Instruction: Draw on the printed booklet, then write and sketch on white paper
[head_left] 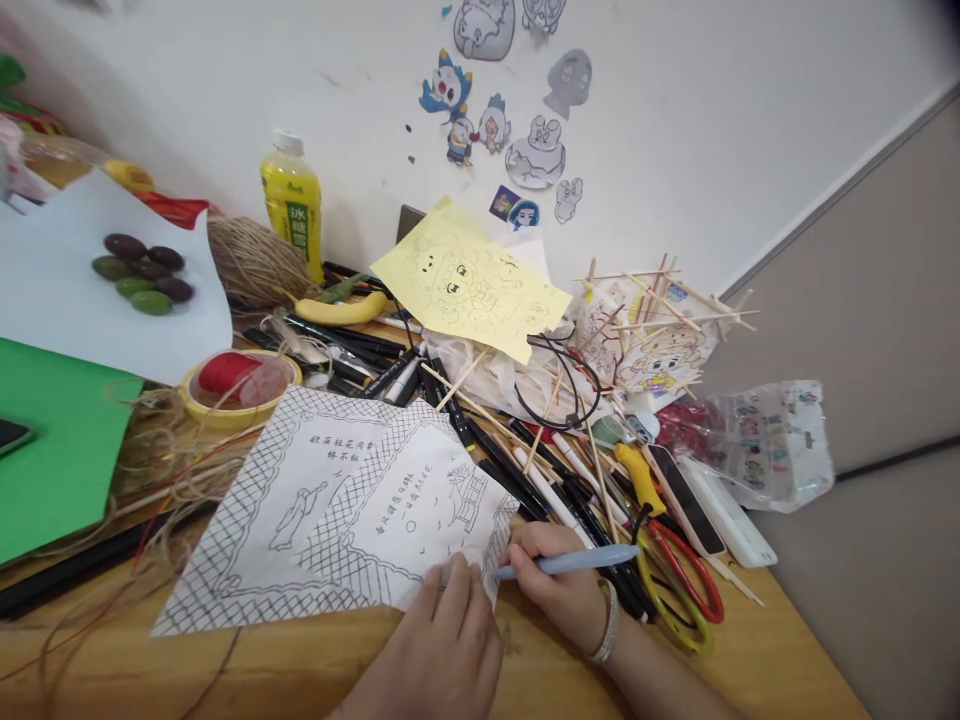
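A white sheet with a printed line drawing [337, 500] lies on the wooden table [262, 670]. My left hand [439, 650] rests flat on the sheet's lower right corner, fingers stretched out and pressing it down. My right hand [551, 580], with a bracelet at the wrist, grips a light blue pen [577, 562] whose tip touches the paper's right edge. A heap of black markers [517, 470] lies just behind my right hand.
Scissors with red and yellow handles [679, 590], a phone [686, 500] and bamboo sticks [660, 300] crowd the right side. A yellow drawing [469, 280], a yellow bottle [292, 205], twine [255, 260], tape roll [240, 385], green sheet [52, 450] and white paper with olives [142, 270] lie behind and left.
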